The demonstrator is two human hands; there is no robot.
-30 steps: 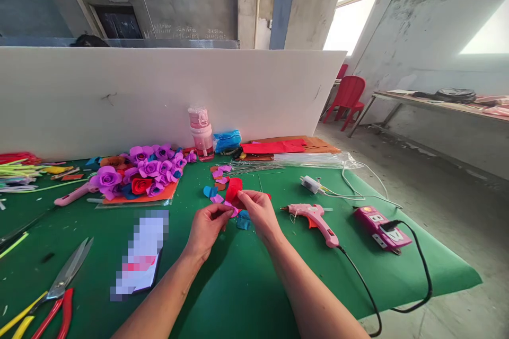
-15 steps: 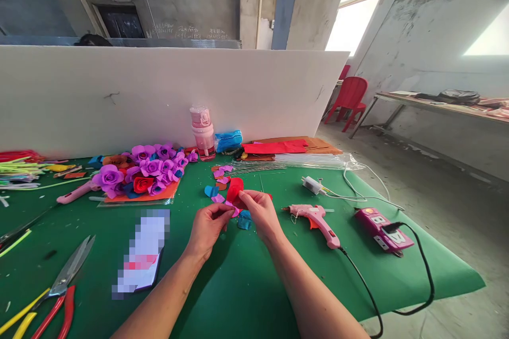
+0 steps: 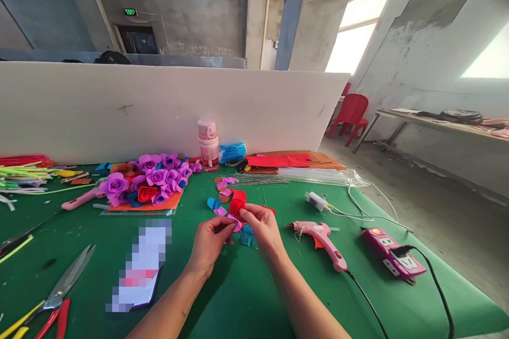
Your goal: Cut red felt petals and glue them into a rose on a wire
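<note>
Over the middle of the green table, my right hand (image 3: 265, 230) pinches a curved red paper petal (image 3: 237, 201) between thumb and fingers. Just to its left, my left hand (image 3: 210, 243) is closed, thumb against fingers; whatever is in that pinch is too small to make out. Around and under both hands lie loose petals: a blue petal (image 3: 213, 203), a purple petal (image 3: 220, 212) and another blue petal (image 3: 246, 235). Part of a red piece (image 3: 271, 211) shows behind my right hand. A pink glue gun (image 3: 320, 233) lies to the right, its nozzle toward my hands.
Paper roses (image 3: 157, 176) are heaped at the back left. Left of my arms lie a phone (image 3: 145, 265) and open scissors (image 3: 59, 291). A pink bottle (image 3: 208, 148) stands by the white board (image 3: 167, 100). At the right are a charger (image 3: 317, 201) and a purple power strip (image 3: 392, 254) with cables.
The whole view has tilted up slightly, so things sit lower in the picture. My hands keep nearly the same pose, and the red petal stays in my right hand.
</note>
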